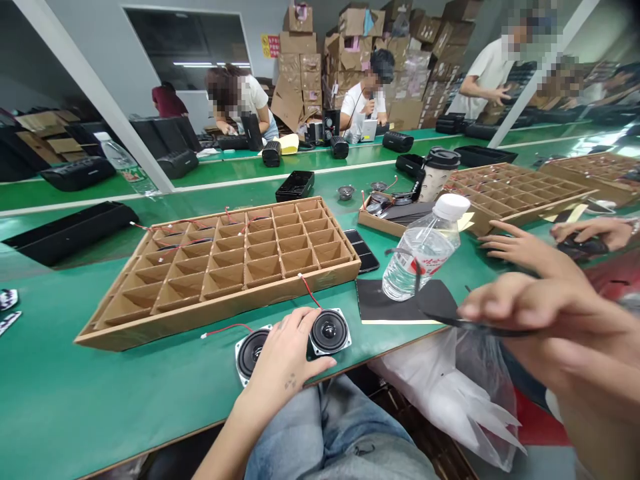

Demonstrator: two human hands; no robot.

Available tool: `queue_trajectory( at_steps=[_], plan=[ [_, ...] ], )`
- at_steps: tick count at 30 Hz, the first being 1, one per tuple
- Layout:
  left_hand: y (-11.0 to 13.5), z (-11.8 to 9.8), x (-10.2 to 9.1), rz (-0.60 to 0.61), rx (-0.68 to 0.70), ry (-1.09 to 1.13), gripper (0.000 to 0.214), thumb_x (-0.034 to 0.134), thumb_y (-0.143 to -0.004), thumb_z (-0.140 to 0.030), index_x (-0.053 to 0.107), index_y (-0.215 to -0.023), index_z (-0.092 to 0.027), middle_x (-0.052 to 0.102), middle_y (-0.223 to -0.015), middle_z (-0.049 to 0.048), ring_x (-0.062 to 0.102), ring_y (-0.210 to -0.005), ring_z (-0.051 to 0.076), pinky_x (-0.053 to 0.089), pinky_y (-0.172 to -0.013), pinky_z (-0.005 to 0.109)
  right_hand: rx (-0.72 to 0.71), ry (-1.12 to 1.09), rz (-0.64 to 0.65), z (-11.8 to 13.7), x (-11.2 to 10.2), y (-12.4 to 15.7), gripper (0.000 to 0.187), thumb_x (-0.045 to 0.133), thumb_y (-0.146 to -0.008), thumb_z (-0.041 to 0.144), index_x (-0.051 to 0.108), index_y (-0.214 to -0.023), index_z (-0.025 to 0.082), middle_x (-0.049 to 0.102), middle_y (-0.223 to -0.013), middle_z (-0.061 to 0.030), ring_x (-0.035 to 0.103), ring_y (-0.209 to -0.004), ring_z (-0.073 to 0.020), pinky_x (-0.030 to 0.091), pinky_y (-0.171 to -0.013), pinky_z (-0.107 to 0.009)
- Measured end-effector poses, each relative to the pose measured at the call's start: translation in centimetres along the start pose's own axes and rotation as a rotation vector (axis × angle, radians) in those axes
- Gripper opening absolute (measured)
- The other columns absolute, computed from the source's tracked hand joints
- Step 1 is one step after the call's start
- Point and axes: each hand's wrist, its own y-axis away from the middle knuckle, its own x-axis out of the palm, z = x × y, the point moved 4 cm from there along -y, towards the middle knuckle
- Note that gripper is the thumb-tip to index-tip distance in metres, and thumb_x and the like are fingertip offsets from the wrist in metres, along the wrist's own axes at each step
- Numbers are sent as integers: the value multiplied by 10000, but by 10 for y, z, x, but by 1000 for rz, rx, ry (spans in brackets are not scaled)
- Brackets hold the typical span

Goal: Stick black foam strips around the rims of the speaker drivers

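Two small square-framed speakers with black cones lie face up at the table's near edge, one speaker (329, 331) on the right and the other speaker (251, 355) on the left. Each has a red wire with a white plug. My left hand (287, 347) grips the left side of the right speaker between fingers and thumb, partly covering the left one. Raised at the right and blurred, my right hand (540, 313) pinches a thin, bent black strip (443, 319). It passes in front of a water bottle (423, 250) and a black sheet (370, 303).
Behind the speakers stands a divided cardboard tray (220, 297), some cells holding wired parts. A phone (363, 250), a parts box (383, 223) and a lidded cup (435, 177) are nearby. A co-worker's hands (535, 250) are close on the right. A plastic bag (450, 393) hangs below.
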Motion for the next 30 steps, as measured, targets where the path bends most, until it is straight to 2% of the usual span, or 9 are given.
queue_trajectory(
  at_steps=[3, 7, 10, 12, 15, 18, 21, 25, 30],
  plan=[
    [-6, -3, -2, 0, 25, 93, 556, 684, -671, -266, 410, -1152, -214, 432, -1194, 70, 472, -1070, 235, 424, -896, 390, 191, -292, 279, 7, 37, -5, 102, 584, -806, 360, 575, -804, 259, 566, -941, -67, 595, -612, -140, 531, -534, -280],
    [-12, -7, -4, 50, 69, 98, 580, 716, -633, -233, 419, -1131, -206, 435, -1176, 75, 455, -1071, 247, 410, -909, 414, 288, -251, 494, 0, 59, -9, 78, 598, -794, 290, 604, -757, 222, 571, -1030, -79, 604, -692, -144, 525, -553, -254],
    [-15, -7, -4, 95, 77, 116, 608, 705, -657, -245, 397, -1178, -185, 458, -1203, 88, 408, -1134, 257, 364, -958, 433, 300, -234, 573, -12, 72, -5, 94, 626, -764, 292, 613, -731, 205, 553, -1059, -80, 606, -817, -170, 525, -599, -254],
    [-15, -7, -2, 141, 82, 152, 612, 681, -689, -250, 378, -1212, -158, 446, -1253, 101, 375, -1181, 246, 330, -996, 419, 339, -288, 601, -22, 83, -1, 106, 641, -745, 306, 628, -750, 201, 538, -1054, -72, 601, -810, -157, 522, -623, -256],
    [-17, -4, 1, 200, 87, 191, 637, 662, -706, -241, 350, -1250, -130, 417, -1310, 114, 367, -1207, 229, 312, -1019, 391, 488, -397, 614, -44, 104, 3, 151, 671, -698, 301, 661, -805, 196, 481, -1095, -64, 568, -645, -84, 508, -586, -243],
    [-22, 0, 0, 227, 81, 205, 708, 672, -675, -218, 315, -1279, -119, 409, -1323, 131, 377, -1210, 246, 320, -1011, 403, 618, -437, 620, -64, 123, 1, 266, 711, -625, 252, 685, -883, 194, 434, -1161, -68, 520, -556, -32, 495, -593, -239],
    [-26, 1, -5, 264, 93, 212, 762, 695, -621, -208, 315, -1277, -128, 454, -1282, 125, 428, -1163, 255, 358, -976, 406, 739, -507, 611, -78, 138, -4, 341, 761, -540, 206, 695, -872, 174, 472, -1178, -71, 519, -551, -26, 486, -608, -223],
    [-25, -1, -12, 320, 136, 206, 741, 721, -554, -200, 390, -1215, -161, 509, -1206, 91, 474, -1098, 252, 392, -936, 394, 884, -611, 572, -86, 146, -11, 341, 801, -483, 237, 661, -775, 131, 553, -1110, -83, 562, -597, -53, 493, -612, -221],
    [-21, -2, -14, 373, 158, 192, 686, 711, -526, -195, 438, -1156, -188, 546, -1105, 70, 508, -1012, 265, 423, -869, 412, 956, -660, 567, -88, 150, -14, 420, 812, -459, 377, 617, -733, 125, 614, -1024, -102, 571, -591, -65, 503, -614, -236]
  ],
)
